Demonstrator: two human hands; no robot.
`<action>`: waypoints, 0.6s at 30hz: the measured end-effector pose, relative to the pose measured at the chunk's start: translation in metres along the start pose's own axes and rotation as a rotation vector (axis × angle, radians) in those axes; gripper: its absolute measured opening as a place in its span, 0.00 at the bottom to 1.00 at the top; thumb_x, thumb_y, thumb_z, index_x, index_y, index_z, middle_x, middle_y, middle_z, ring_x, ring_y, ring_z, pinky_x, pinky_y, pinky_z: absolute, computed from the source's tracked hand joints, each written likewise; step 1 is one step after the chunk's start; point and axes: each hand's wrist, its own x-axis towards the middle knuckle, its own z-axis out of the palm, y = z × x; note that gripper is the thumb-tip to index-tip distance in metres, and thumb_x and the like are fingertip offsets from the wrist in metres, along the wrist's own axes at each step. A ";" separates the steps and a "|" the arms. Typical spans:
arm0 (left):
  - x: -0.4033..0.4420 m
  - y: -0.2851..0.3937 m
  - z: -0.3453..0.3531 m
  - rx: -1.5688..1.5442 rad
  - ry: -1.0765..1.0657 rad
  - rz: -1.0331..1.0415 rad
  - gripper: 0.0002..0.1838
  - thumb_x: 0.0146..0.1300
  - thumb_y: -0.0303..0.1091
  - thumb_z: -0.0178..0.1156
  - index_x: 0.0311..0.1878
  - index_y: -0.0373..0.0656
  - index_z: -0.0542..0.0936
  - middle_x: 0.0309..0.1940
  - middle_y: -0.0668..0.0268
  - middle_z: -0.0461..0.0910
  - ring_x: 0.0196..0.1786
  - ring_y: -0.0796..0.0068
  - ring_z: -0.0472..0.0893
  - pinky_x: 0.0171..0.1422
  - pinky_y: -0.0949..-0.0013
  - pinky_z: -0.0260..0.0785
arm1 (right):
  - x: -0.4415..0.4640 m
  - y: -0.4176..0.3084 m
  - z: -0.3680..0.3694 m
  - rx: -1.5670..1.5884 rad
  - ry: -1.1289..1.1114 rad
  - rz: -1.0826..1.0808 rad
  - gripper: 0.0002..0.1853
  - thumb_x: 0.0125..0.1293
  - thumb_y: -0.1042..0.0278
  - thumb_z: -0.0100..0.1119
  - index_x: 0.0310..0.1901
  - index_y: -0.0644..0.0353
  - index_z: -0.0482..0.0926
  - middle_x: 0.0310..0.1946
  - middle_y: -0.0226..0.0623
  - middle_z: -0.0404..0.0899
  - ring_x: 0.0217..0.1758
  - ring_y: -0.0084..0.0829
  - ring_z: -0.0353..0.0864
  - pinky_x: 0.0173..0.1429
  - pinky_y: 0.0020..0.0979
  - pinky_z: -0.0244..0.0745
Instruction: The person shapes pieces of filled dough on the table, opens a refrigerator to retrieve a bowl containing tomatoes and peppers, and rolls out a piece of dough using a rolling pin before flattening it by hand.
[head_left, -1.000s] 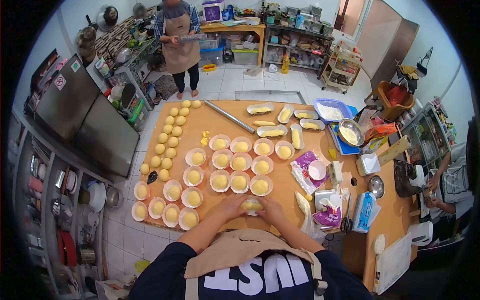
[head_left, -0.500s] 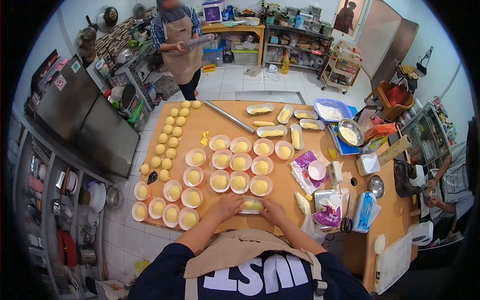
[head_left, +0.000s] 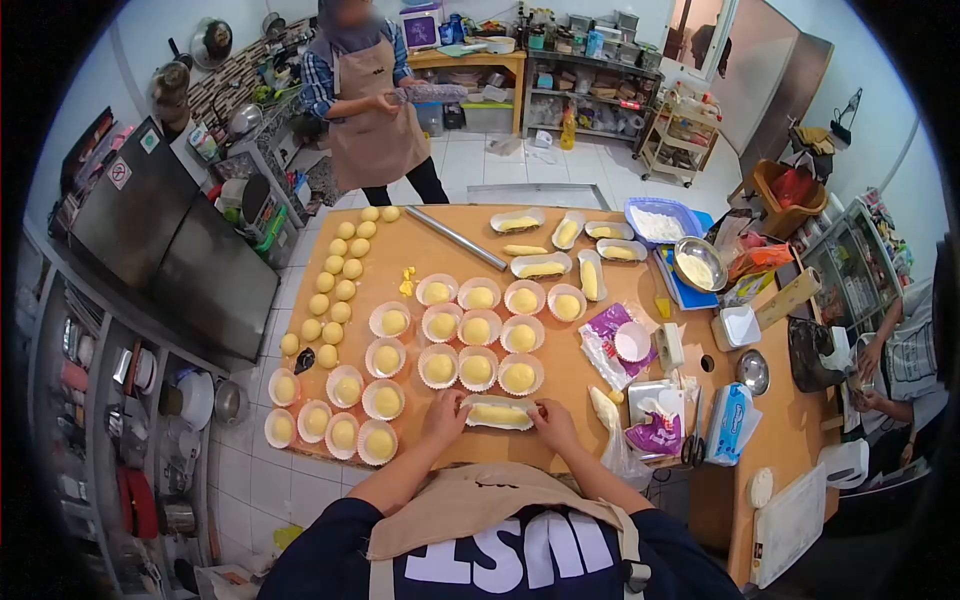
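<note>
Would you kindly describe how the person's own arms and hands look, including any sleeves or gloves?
The dark navy sleeves are plain and end near the elbows, leaving the forearms bare. The left hand and right hand are ungloved, and no watch is visible.

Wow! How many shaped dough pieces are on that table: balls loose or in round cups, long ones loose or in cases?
Loose balls: 16
Cupped balls: 19
Loose long piece: 1
Cased long pieces: 7
Total: 43
</note>
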 end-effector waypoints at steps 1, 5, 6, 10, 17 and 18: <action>-0.001 -0.005 0.002 -0.018 -0.019 -0.027 0.15 0.58 0.32 0.66 0.47 0.42 0.76 0.43 0.61 0.78 0.45 0.63 0.80 0.50 0.63 0.74 | 0.000 0.005 0.003 -0.013 -0.002 -0.023 0.14 0.64 0.66 0.62 0.47 0.65 0.78 0.33 0.45 0.81 0.35 0.38 0.81 0.42 0.36 0.76; -0.004 -0.004 0.003 -0.116 -0.043 -0.077 0.14 0.59 0.31 0.64 0.48 0.41 0.75 0.39 0.62 0.80 0.38 0.68 0.81 0.46 0.66 0.75 | 0.007 0.015 0.006 -0.008 -0.004 -0.008 0.12 0.66 0.69 0.57 0.47 0.66 0.76 0.34 0.47 0.80 0.36 0.37 0.81 0.41 0.36 0.77; -0.003 -0.005 0.004 -0.207 -0.043 -0.094 0.15 0.60 0.30 0.64 0.49 0.41 0.75 0.40 0.61 0.79 0.39 0.69 0.81 0.47 0.68 0.75 | 0.008 0.013 0.004 0.033 -0.009 0.041 0.11 0.67 0.70 0.56 0.48 0.66 0.75 0.36 0.46 0.80 0.37 0.36 0.82 0.41 0.36 0.77; -0.009 -0.005 0.002 -0.587 0.005 -0.091 0.17 0.60 0.32 0.64 0.52 0.42 0.75 0.45 0.61 0.79 0.45 0.67 0.80 0.52 0.65 0.73 | 0.013 0.022 -0.009 0.720 -0.167 0.335 0.11 0.70 0.73 0.50 0.51 0.63 0.72 0.45 0.41 0.79 0.43 0.34 0.82 0.43 0.34 0.81; -0.041 -0.014 -0.038 0.553 -0.175 0.157 0.29 0.56 0.46 0.67 0.59 0.44 0.73 0.63 0.61 0.71 0.63 0.53 0.71 0.66 0.52 0.64 | 0.041 0.037 -0.101 1.253 0.076 0.361 0.12 0.68 0.76 0.48 0.52 0.61 0.72 0.49 0.39 0.78 0.47 0.33 0.81 0.46 0.35 0.84; -0.044 -0.007 -0.044 0.561 -0.220 0.132 0.31 0.55 0.47 0.67 0.60 0.44 0.73 0.65 0.61 0.69 0.65 0.54 0.69 0.67 0.53 0.63 | 0.050 0.038 -0.116 1.240 0.168 0.333 0.12 0.67 0.78 0.48 0.52 0.61 0.71 0.49 0.40 0.77 0.48 0.34 0.81 0.47 0.36 0.83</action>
